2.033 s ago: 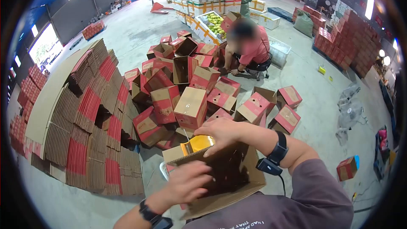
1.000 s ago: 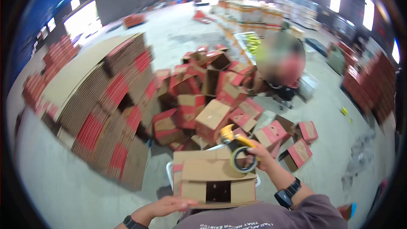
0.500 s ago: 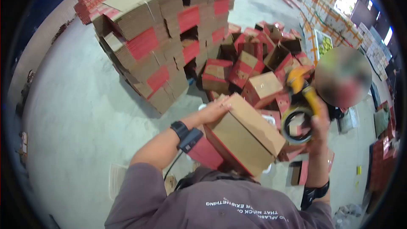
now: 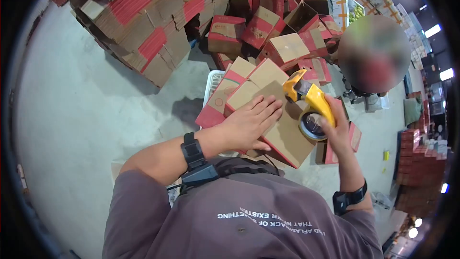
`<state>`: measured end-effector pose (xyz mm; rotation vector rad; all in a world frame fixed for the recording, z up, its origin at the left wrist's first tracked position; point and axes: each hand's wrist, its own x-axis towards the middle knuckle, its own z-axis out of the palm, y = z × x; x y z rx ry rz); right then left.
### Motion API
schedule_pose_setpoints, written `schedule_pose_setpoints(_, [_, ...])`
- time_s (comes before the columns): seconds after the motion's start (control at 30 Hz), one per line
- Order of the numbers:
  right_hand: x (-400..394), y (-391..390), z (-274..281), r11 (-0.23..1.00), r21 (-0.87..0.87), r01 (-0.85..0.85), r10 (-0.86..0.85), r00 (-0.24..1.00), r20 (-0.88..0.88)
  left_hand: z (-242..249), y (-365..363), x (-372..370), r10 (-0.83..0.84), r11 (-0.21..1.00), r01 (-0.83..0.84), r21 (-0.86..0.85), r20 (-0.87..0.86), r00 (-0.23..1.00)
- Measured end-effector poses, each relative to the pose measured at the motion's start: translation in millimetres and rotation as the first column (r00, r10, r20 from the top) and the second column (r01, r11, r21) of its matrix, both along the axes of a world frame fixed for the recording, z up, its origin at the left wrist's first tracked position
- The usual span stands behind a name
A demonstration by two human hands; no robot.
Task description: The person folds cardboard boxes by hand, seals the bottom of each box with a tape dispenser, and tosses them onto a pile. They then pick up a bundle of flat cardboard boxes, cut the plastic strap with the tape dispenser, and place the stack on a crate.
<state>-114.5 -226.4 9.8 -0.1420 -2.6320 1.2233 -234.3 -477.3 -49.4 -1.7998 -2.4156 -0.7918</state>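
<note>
A cardboard box (image 4: 292, 139) with red sides is in front of me, its plain brown flaps folded shut on top. My left hand (image 4: 254, 123) lies flat on these flaps, fingers stretched out. In my right hand (image 4: 337, 132) is a yellow tape dispenser (image 4: 320, 104), gripped from the right side. Its roll of tape sits close over the right part of the box, and its head reaches toward the middle of the far flap. Just left of this box, a red-and-brown carton (image 4: 221, 97) shows from beneath it.
A white plastic crate (image 4: 211, 85) shows at the carton's left. Beyond is a heap of open red boxes (image 4: 263, 26). Stacked flattened cardboard (image 4: 143, 24) rises at upper left. A person (image 4: 373, 55), blurred, is at the right, near a crate of green fruit (image 4: 355, 10).
My left hand has moved from the box's far left edge to flat on its top. My right hand has brought the tape dispenser leftward over the box. The flaps' gap no longer shows.
</note>
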Motion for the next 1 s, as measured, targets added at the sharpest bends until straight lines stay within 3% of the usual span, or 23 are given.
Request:
schedule_pose_setpoints(0.03, [-10.7, 10.4, 7.6, 0.986, -0.123, 0.117, -0.100, 0.986, 0.135, -9.3, -3.1, 1.3, -0.078, 0.996, 0.082, 0.042, -0.097, 0.992])
schedule_pose_setpoints(0.1, [-49.7, 19.2, 37.5, 0.989, 0.136, 0.061, -0.059, 0.998, -0.016, -19.9, -1.2, -5.4, -0.090, 0.991, 0.098, 0.093, -0.085, 0.992])
schedule_pose_setpoints(0.13, [-76.9, 16.6, 52.9, 0.994, 0.084, 0.075, -0.069, 0.995, -0.072, -22.8, 0.8, -8.6, -0.098, 0.986, 0.109, 0.130, -0.087, 0.991])
schedule_pose_setpoints(0.23, [-166.9, -15.0, 96.9, 0.999, 0.004, -0.048, 0.047, 0.987, 0.152, -28.3, 1.0, -8.6, -0.121, 0.982, 0.130, 0.135, -0.075, 0.990])
schedule_pose_setpoints(0.27, [-198.8, -34.3, 98.0, 0.982, 0.086, -0.169, 0.145, 0.963, 0.228, -31.8, 2.3, -8.1, -0.117, 0.981, 0.126, 0.145, -0.070, 0.991])
schedule_pose_setpoints(0.33, [-275.0, -71.1, 79.7, 0.812, 0.321, -0.488, 0.304, 0.822, 0.481, -38.0, 4.8, -7.6, -0.127, 0.976, 0.131, 0.175, -0.033, 0.991])
schedule_pose_setpoints(0.37, [-294.7, -109.4, 68.4, 0.790, 0.352, -0.502, 0.243, 0.783, 0.573, -36.3, 3.0, -8.2, -0.107, 0.970, 0.114, 0.214, -0.044, 0.993])
schedule_pose_setpoints(0.4, [-323.1, -139.0, 50.2, 0.665, 0.353, -0.658, 0.287, 0.662, 0.693, -37.3, 1.9, -7.7, -0.093, 0.970, 0.100, 0.223, -0.044, 0.995])
schedule_pose_setpoints(0.5, [-353.4, -224.7, -2.5, 0.463, 0.420, -0.781, 0.172, 0.544, 0.822, -41.1, 2.0, -8.5, -0.088, 0.978, 0.108, 0.181, -0.116, 0.989])
schedule_pose_setpoints(0.6, [-351.2, -249.5, -46.6, 0.396, 0.440, -0.806, 0.026, 0.488, 0.872, -40.3, 0.9, -7.6, -0.122, 0.990, 0.127, 0.067, -0.073, 0.990])
schedule_pose_setpoints(0.63, [-343.8, -248.8, -46.9, 0.292, 0.391, -0.873, 0.007, 0.411, 0.912, -36.7, -0.6, -8.6, -0.105, 0.991, 0.111, 0.069, -0.093, 0.990])
schedule_pose_setpoints(0.67, [-338.7, -239.8, -41.6, 0.188, 0.235, -0.954, -0.094, 0.221, 0.971, -35.0, -2.4, -9.4, -0.101, 0.991, 0.107, 0.074, -0.088, 0.991])
schedule_pose_setpoints(0.7, [-315.9, -235.3, -7.3, 0.203, 0.360, -0.911, -0.105, 0.346, 0.933, -33.6, -3.1, -9.3, -0.089, 0.992, 0.098, 0.077, -0.112, 0.990])
schedule_pose_setpoints(0.73, [-318.8, -207.3, -11.7, 0.131, 0.357, -0.925, -0.065, 0.351, 0.934, -32.5, -1.1, -8.9, -0.077, 0.993, 0.088, 0.081, -0.137, 0.988])
schedule_pose_setpoints(0.77, [-316.1, -191.7, 21.1, 0.157, 0.296, -0.942, 0.012, 0.301, 0.953, -33.0, -0.9, -10.5, -0.078, 0.987, 0.091, 0.129, -0.107, 0.991])
schedule_pose_setpoints(0.8, [-298.4, -196.4, 79.1, 0.285, 0.369, -0.885, -0.048, 0.371, 0.927, -31.8, -3.1, -13.7, -0.077, 0.989, 0.090, 0.117, -0.110, 0.991])
schedule_pose_setpoints(0.83, [-282.7, -186.8, 110.8, 0.376, 0.313, -0.872, 0.040, 0.352, 0.935, -27.8, -3.7, -15.0, -0.089, 0.990, 0.098, 0.105, -0.085, 0.992])
schedule_pose_setpoints(0.87, [-257.6, -175.0, 126.1, 0.330, 0.440, -0.835, 0.019, 0.472, 0.881, -25.2, -2.5, -14.1, -0.115, 0.988, 0.120, 0.093, -0.064, 0.991])
schedule_pose_setpoints(0.93, [-205.7, -131.7, 116.0, 0.403, 0.536, -0.742, 0.164, 0.634, 0.755, -31.6, -4.7, -12.5, -0.109, 0.977, 0.122, 0.174, -0.082, 0.991])
schedule_pose_setpoints(1.0, [-157.6, -103.2, 113.5, 0.461, 0.585, -0.667, 0.316, 0.740, 0.594, -49.7, -6.3, -13.3, -0.175, 0.891, 0.174, 0.420, -0.037, 0.984])
